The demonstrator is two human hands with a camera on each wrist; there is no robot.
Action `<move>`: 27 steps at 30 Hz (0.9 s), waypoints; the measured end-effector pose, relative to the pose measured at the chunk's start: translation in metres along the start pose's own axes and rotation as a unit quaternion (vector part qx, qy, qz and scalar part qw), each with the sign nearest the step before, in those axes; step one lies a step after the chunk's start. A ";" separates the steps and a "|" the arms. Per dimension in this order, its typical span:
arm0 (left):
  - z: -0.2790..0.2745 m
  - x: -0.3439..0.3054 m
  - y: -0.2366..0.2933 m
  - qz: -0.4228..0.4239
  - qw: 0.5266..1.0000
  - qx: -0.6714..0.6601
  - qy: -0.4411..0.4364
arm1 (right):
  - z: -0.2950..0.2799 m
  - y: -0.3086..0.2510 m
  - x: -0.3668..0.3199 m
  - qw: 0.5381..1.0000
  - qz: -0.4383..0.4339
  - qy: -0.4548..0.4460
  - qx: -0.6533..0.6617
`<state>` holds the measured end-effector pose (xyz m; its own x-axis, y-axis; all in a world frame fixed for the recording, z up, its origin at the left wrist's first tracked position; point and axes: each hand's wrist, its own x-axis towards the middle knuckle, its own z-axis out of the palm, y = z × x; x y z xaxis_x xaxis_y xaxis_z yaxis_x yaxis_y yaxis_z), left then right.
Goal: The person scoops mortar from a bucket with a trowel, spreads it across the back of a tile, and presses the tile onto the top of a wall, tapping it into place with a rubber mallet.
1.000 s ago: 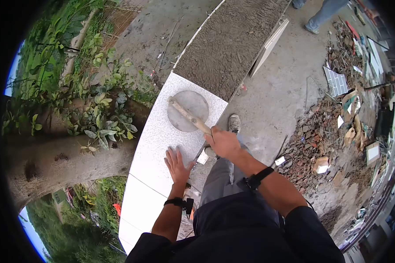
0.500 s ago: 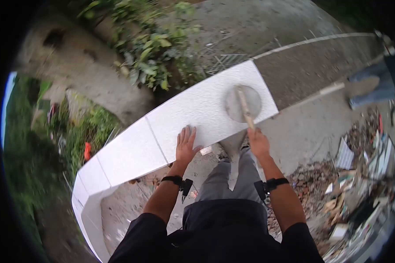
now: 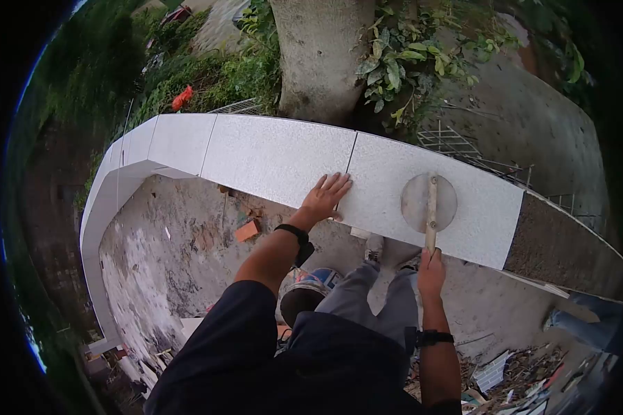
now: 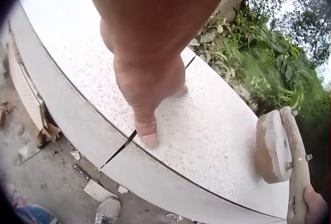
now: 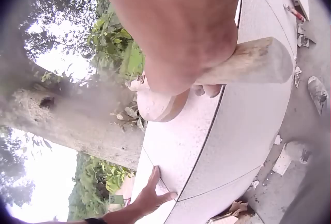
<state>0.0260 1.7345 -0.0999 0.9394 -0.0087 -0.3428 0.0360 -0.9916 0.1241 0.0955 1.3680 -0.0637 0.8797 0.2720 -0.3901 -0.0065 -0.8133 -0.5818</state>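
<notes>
A round, thick tamper (image 3: 414, 200) with a wooden handle (image 3: 432, 209) sits on the speckled white slab (image 3: 387, 162) that ends the row of slabs. My right hand (image 3: 431, 275) grips the handle near its end, just past the slab's front edge. The butt of that handle (image 5: 274, 61) sticks out behind the fist in the right wrist view. My left hand (image 3: 327, 196) lies with extended fingers by the joint (image 3: 353, 153) between two slabs. In the left wrist view its thumb (image 4: 149, 133) presses on the slab near the front edge, beside the dark gap.
Grey mortar (image 3: 554, 242) fills the wall top beyond the last slab. Behind the wall rise a tree trunk (image 3: 318, 59) and leafy branches (image 3: 408, 59). A bucket (image 3: 303, 299) and an orange brick (image 3: 247, 231) are on the ground. Another person's leg (image 3: 588, 324) shows at right.
The head view has swung left along the curved wall. My left hand has shifted back along the slab to the joint; the tamper remains on the end slab in my right hand's grip.
</notes>
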 end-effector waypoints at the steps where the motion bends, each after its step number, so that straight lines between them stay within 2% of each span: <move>1: -0.001 0.001 -0.001 -0.006 1.000 0.001 -0.010 | 0.003 -0.002 0.006 1.000 -0.002 -0.002 -0.004; 4: 0.001 0.004 -0.005 -0.008 1.000 -0.004 -0.017 | 0.006 0.000 0.002 0.999 -0.020 -0.017 -0.046; 7: -0.009 0.002 -0.004 -0.019 0.999 -0.032 -0.032 | 0.001 -0.008 -0.007 1.000 -0.017 -0.008 -0.018; 9: -0.008 0.000 -0.002 -0.015 0.999 -0.032 -0.036 | 0.001 -0.003 -0.018 0.999 -0.045 -0.023 -0.009; 12: 0.002 -0.002 -0.001 -0.013 0.999 -0.037 -0.033 | 0.007 0.001 -0.013 0.996 -0.033 -0.046 -0.064; 16: 0.005 -0.002 -0.006 -0.016 0.999 -0.025 -0.030 | 0.005 0.000 -0.020 0.997 -0.020 -0.069 -0.030; 22: -0.002 0.003 -0.006 -0.020 0.999 -0.025 -0.032 | 0.011 -0.004 -0.014 0.993 -0.018 -0.095 -0.065; 24: 0.001 0.001 -0.005 -0.014 0.999 -0.025 -0.033 | 0.009 -0.002 -0.020 0.996 -0.041 -0.061 -0.050; 27: 0.000 0.002 -0.003 -0.020 0.999 -0.028 -0.028 | 0.014 0.006 -0.015 0.995 -0.039 -0.074 -0.051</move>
<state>0.0274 1.7377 -0.1010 0.9160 0.0218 -0.4006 0.0938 -0.9825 0.1611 0.0756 1.3667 -0.0716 0.7960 0.4029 -0.4518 0.1135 -0.8324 -0.5424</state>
